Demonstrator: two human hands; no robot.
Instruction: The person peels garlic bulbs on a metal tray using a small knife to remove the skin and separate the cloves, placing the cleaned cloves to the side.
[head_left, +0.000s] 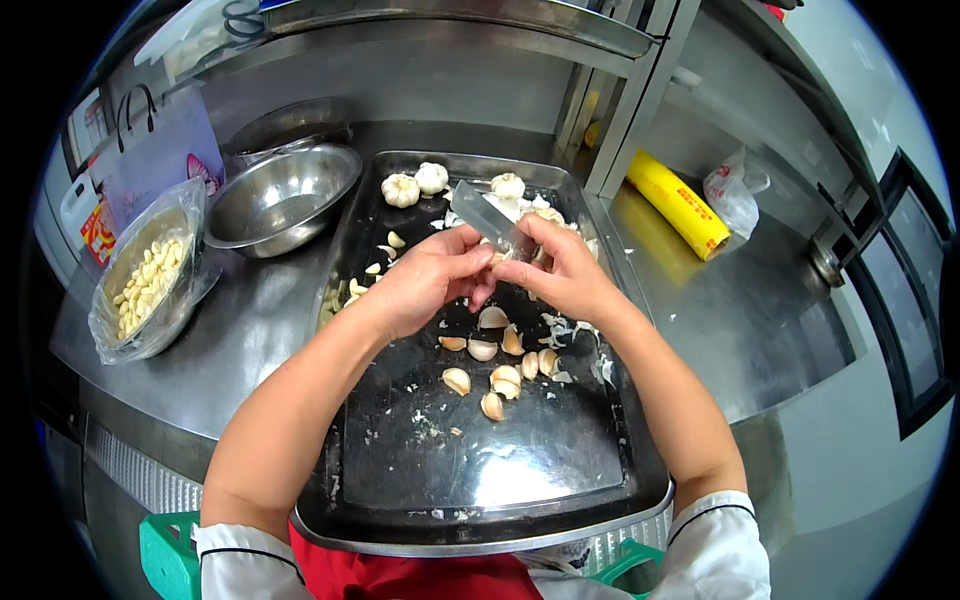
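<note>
My right hand (566, 274) grips a knife, whose broad metal blade (484, 214) points up and to the left. Close against it, my left hand (431, 281) pinches a garlic clove (498, 257), mostly hidden by the fingers. Both hands are above a large dark metal tray (480, 457). Several unpeeled garlic cloves (482, 349) lie on the tray below my hands. Pale peeled cloves (356, 288) are along its left side. Whole garlic bulbs (400, 190) sit at the far end, and papery skins (558, 330) are scattered on the right.
Left of the tray stand a steel bowl (259, 232) and a plastic-wrapped bowl (187, 281) of peeled cloves (154, 281). A yellow roll (679, 206) and a white plastic bag (736, 195) lie on the steel counter (720, 330) at right. A metal shelf post (641, 97) rises behind.
</note>
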